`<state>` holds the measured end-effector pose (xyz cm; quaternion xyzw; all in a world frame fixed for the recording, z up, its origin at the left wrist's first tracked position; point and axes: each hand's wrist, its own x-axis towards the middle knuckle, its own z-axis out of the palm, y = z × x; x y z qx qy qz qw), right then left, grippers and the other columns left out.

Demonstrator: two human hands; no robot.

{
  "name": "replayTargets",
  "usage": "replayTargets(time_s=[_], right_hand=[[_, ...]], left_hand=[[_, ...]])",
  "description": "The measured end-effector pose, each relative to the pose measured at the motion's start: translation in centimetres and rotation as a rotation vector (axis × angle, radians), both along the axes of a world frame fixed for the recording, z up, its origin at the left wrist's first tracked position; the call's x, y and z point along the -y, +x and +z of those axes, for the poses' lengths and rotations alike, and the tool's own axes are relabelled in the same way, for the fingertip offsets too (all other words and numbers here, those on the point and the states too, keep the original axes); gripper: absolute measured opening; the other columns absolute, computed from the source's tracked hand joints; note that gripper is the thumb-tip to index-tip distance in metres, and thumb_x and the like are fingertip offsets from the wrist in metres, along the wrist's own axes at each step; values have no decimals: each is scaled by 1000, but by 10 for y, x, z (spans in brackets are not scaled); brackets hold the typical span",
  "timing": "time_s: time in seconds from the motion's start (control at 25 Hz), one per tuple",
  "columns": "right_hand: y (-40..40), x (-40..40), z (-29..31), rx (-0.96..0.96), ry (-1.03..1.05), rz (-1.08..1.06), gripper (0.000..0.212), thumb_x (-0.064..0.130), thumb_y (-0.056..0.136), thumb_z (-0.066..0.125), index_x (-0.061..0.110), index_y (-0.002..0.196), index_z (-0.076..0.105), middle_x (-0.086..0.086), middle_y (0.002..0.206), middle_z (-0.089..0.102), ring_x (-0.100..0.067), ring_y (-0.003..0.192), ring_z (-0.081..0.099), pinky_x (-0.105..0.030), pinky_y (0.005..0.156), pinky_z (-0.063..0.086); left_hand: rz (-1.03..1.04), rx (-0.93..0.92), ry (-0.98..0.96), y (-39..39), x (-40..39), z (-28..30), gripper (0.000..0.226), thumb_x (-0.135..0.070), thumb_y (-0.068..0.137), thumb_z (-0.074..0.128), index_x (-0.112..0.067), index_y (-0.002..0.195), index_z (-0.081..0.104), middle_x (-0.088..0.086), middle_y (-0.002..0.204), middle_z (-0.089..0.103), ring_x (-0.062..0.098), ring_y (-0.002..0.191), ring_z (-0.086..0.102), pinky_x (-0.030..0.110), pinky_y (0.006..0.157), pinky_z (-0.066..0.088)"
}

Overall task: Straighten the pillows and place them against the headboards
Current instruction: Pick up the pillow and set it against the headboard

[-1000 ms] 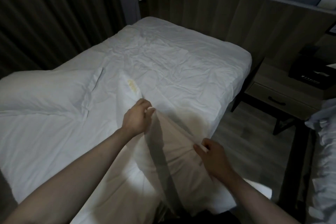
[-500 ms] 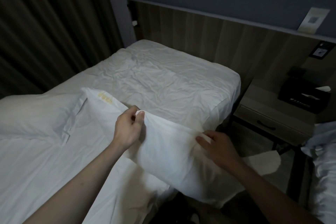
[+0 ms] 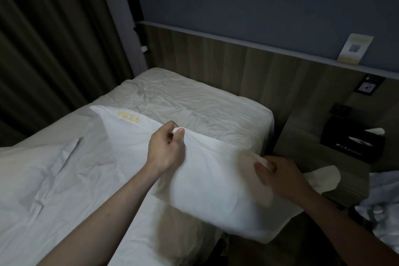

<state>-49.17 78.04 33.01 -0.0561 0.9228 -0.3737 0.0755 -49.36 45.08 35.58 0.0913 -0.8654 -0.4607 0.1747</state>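
Over the near right edge of the bed (image 3: 194, 101), seen from the head camera, a white pillow (image 3: 216, 175) is held up by both hands, its lower right corner hanging past the mattress side above the floor. Left hand (image 3: 166, 149) has its fingers curled and pinches the pillow's top edge near the middle, thumb pressed against the fabric. Right hand (image 3: 278, 175) pinches a fold of the case at the pillow's right end, fingers curled round the cloth. A yellow embroidered mark (image 3: 128, 116) shows on the pillow's far left part, beside its left corner.

Left of the pillow a rumpled white duvet (image 3: 54, 179) covers the near part of the bed. The far part of the bed shows a creased bare sheet reaching up to the wooden headboard (image 3: 237, 65), well apart from the pillow. A small card (image 3: 354, 51) leans on the ledge atop the headboard at far right. To the right of the bed stands a nightstand (image 3: 306, 127) carrying a black tissue box (image 3: 352, 142) with a tissue sticking out. Dark curtains (image 3: 54, 39) hang at far left. More crumpled white bedding (image 3: 380, 216) lies at the right border.
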Motion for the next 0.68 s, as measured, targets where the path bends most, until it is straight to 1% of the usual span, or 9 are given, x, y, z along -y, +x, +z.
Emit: replayTargets(time_s=[0.12, 0.24, 0.36, 0.4, 0.44, 0.48, 0.52, 0.6, 0.68], right_hand=[[-57, -14, -8, -1, 1, -14, 38, 39, 100, 61, 24, 65, 63, 1, 65, 70, -5, 62, 65, -23, 64, 46], [-108, -19, -15, 59, -15, -26, 35, 42, 103, 56, 33, 69, 54, 3, 65, 65, -7, 63, 61, -32, 67, 44], [-162, -31, -21, 90, -30, -16, 19, 62, 98, 46, 45, 88, 48, 18, 86, 62, -2, 79, 57, -25, 79, 42], [-178, -36, -24, 84, -18, -1, 25, 69, 93, 40, 46, 92, 50, 20, 88, 58, -1, 81, 55, -22, 78, 40], [-193, -44, -29, 69, -10, 0, 35, 71, 92, 37, 42, 97, 57, 18, 89, 57, -4, 82, 54, -21, 79, 40], [-211, -50, -32, 59, -3, -16, 44, 66, 96, 39, 31, 105, 65, 11, 91, 59, -10, 86, 56, -23, 82, 40], [-227, -55, -31, 50, 16, -27, 42, 56, 101, 42, 24, 108, 68, 4, 94, 65, -15, 89, 59, -26, 85, 41], [-258, -63, -23, 23, 10, -24, 24, 40, 105, 49, 32, 87, 62, 9, 82, 65, -15, 82, 61, -28, 79, 42], [-290, -74, -16, 26, -28, -13, 33, 33, 106, 52, 36, 73, 53, 12, 68, 61, -7, 73, 59, -29, 68, 41]], left_hand=[[-3, -1, 6, -59, -11, -11, 37, -35, 97, 59, -15, 72, 42, -8, 57, 39, 13, 55, 38, 39, 59, 43], [2, 3, -4, -111, -17, -21, 37, -36, 98, 59, -11, 75, 44, -3, 57, 42, 14, 56, 40, 44, 61, 47], [6, 8, -5, -163, -26, -26, 37, -33, 98, 60, -13, 73, 41, -6, 54, 38, 12, 53, 36, 38, 57, 41], [13, 20, -3, -177, -30, -27, 38, -32, 98, 61, -15, 72, 39, -7, 53, 36, 12, 52, 34, 36, 56, 39], [21, 31, 5, -190, -35, -27, 40, -31, 99, 61, -16, 71, 37, -8, 53, 35, 12, 52, 32, 34, 56, 37], [30, 43, 7, -206, -41, -30, 41, -31, 99, 62, -16, 71, 36, -8, 53, 33, 12, 52, 31, 34, 56, 35], [38, 55, 3, -221, -45, -32, 42, -31, 99, 62, -16, 71, 36, -8, 53, 33, 12, 52, 31, 34, 56, 35], [52, 63, 7, -248, -57, -35, 42, -36, 97, 61, -13, 71, 37, -7, 54, 35, 12, 52, 32, 34, 56, 35], [91, 70, -7, -275, -72, -41, 42, -40, 96, 60, -9, 74, 41, -4, 56, 39, 13, 53, 35, 34, 57, 38]])
